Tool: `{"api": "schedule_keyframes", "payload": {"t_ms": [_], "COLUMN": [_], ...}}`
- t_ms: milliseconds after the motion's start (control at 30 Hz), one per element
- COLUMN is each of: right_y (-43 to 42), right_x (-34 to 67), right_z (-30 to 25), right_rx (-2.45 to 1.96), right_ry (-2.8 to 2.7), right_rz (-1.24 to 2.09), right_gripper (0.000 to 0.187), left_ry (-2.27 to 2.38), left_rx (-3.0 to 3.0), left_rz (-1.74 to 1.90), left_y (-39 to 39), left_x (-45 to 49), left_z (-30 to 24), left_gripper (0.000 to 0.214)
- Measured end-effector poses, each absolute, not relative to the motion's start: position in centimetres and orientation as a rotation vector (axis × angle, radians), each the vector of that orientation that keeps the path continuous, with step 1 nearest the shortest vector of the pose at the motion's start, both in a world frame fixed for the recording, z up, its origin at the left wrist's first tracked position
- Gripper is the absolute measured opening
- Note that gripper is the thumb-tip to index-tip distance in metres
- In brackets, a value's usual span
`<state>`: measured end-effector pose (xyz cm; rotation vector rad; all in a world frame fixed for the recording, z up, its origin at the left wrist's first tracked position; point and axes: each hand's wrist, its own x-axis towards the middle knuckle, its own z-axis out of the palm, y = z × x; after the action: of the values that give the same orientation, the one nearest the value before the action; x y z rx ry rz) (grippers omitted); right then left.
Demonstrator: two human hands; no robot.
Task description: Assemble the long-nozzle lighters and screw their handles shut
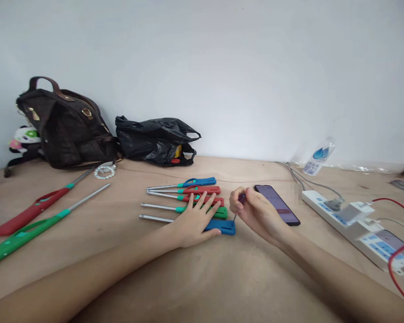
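My left hand lies flat with its fingers spread over the handles of several long-nosed gas lighters. Under its thumb side is the nearest one, a blue lighter; a green lighter and a red lighter lie just beyond, partly covered by the fingers. Farther back are a second red lighter and another blue lighter. My right hand is closed around the dark handle of a small screwdriver. Its thin shaft points down to the handle end of the nearest blue lighter.
At left lie a larger red lighter and a larger green lighter. A dark backpack, a black plastic bag and a bead bracelet are behind. Rightward are a phone, a power strip with cables and a bottle.
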<state>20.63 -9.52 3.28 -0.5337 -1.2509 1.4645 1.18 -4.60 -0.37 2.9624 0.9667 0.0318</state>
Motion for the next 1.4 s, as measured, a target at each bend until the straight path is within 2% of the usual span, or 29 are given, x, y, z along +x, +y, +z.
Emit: {"api": "schedule_keyframes", "payload": {"t_ms": [200,400,600,800,967,1167,1333,1400], "right_y": [-9.72,-9.61,-9.51,-9.8,-9.72,-9.91,-9.99,-9.9], "right_x": [20.5,20.59,20.62,20.55,20.63,20.49,20.5,20.5], "right_z": [3.45,3.38,3.41,3.6,3.66,3.79,3.9,3.88], "right_rx": [-0.539,-0.562,-0.584,-0.59,-0.553,-0.597,-0.522,-0.515], "right_ry": [-1.247,-1.243,-1.236,-1.251,-1.227,-1.278,-1.263,-1.276], "right_rz": [1.475,1.464,1.436,1.471,1.477,1.466,1.519,1.516], "right_gripper": [0.024,0.033,0.024,0.032,0.022,0.033,0.021,0.022], "left_ry": [0.961,0.961,0.955,0.956,0.954,0.946,0.971,0.976], "left_rx": [2.97,2.96,2.952,2.954,2.953,2.968,2.963,2.96], "left_rz": [0.058,0.05,0.075,0.065,0.089,0.093,0.064,0.051], "left_y": [-4.57,-4.59,-4.55,-4.59,-4.52,-4.53,-4.6,-4.64], "left_x": [1.12,1.15,1.13,1.15,1.1,1.07,1.17,1.2], "left_z": [-0.51,-0.48,-0.56,-0.53,-0.74,-0.65,-0.57,-0.47], "left_gripper": [0.074,0.075,0.074,0.075,0.074,0.074,0.074,0.073]}}
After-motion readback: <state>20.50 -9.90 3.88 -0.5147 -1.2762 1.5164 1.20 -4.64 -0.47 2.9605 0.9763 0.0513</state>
